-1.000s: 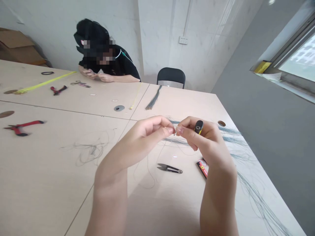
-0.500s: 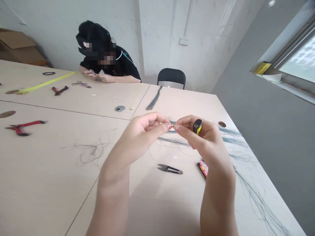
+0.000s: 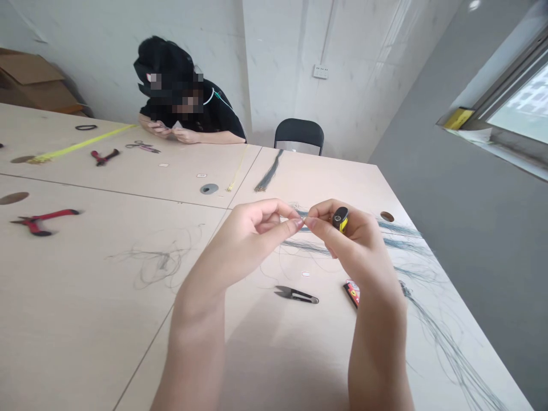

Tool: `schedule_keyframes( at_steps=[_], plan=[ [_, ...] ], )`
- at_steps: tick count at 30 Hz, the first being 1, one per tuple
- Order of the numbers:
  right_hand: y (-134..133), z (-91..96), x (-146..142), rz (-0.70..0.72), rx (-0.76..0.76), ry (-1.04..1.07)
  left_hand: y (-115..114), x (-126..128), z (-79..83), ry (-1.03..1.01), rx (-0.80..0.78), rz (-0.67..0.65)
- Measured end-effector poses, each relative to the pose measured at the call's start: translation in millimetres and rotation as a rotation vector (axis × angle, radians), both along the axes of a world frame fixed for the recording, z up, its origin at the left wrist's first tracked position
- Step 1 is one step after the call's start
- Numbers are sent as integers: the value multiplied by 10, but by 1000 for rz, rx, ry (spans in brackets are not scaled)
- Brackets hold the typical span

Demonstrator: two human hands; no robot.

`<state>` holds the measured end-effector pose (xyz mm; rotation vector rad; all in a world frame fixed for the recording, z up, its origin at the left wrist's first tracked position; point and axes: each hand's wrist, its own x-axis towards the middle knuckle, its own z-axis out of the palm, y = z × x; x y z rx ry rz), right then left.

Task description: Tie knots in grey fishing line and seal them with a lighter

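My left hand (image 3: 252, 234) and my right hand (image 3: 346, 237) meet fingertip to fingertip above the table, both pinching a thin thread or wire too fine to make out. In the right hand's closed fingers also sits a small black and yellow tool (image 3: 340, 219). Under the hands lie loose grey-blue threads (image 3: 402, 228) and black thread snips (image 3: 297, 294). A red and black packet (image 3: 353, 291) lies partly hidden behind my right wrist.
A tangle of thin wire (image 3: 156, 262) lies left of centre. Red-handled pliers (image 3: 36, 221) rest at the far left. A person in black (image 3: 188, 108) works at the far side, with scissors (image 3: 143, 147) and a yellow strip (image 3: 77, 145) nearby. A black chair (image 3: 298, 136) stands behind.
Both hands have risen slightly and stayed pinched together. The black and yellow tool has shifted a little to the left with the right hand.
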<state>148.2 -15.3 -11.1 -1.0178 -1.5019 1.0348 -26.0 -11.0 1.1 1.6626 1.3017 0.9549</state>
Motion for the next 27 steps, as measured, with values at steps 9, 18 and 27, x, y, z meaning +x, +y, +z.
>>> schedule_keyframes(
  at_steps=[9,18,27],
  plan=[
    [1,20,28,42,-22,20,-20,-42,-18,31,9,2],
    [-2,-19,-27,-13,62,41,5,-4,-3,-117,85,87],
    [36,-75,-62,-116,223,-34,28,2,26,-163,23,97]
  ],
)
